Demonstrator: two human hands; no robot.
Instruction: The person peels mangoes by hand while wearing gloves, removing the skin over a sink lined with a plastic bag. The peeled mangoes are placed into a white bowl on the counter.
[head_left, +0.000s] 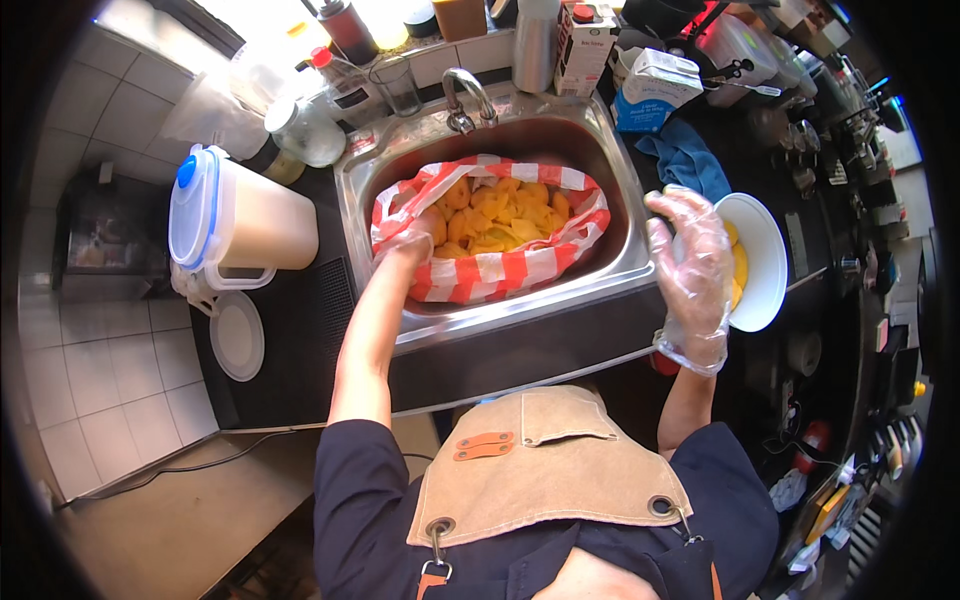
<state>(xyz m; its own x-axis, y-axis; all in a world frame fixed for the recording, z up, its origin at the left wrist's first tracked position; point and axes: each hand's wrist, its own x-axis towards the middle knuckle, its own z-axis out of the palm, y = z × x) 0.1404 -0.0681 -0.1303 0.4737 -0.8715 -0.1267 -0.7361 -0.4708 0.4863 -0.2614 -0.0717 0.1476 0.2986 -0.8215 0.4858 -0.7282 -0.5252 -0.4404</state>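
A red and white striped plastic bag (510, 274) lies opened in the metal sink (630, 187), full of orange-yellow fruit pieces or peels (506, 214). My left hand (409, 240) is at the bag's left edge; its fingers are partly hidden among the bag and its contents, so I cannot tell what they grip. My right hand (694, 270), in a clear plastic glove, is raised to the right of the sink with its fingers apart and nothing seen in it. Just behind it, a white bowl (765, 262) holds yellow fruit slices (739, 262).
A lidded pitcher (270, 225) and a white lid or plate (237, 336) stand left of the sink. The faucet (469, 101) rises behind it, near a glass jar (311, 135). Cartons (652, 90) and a blue cloth (686, 161) are at the back right.
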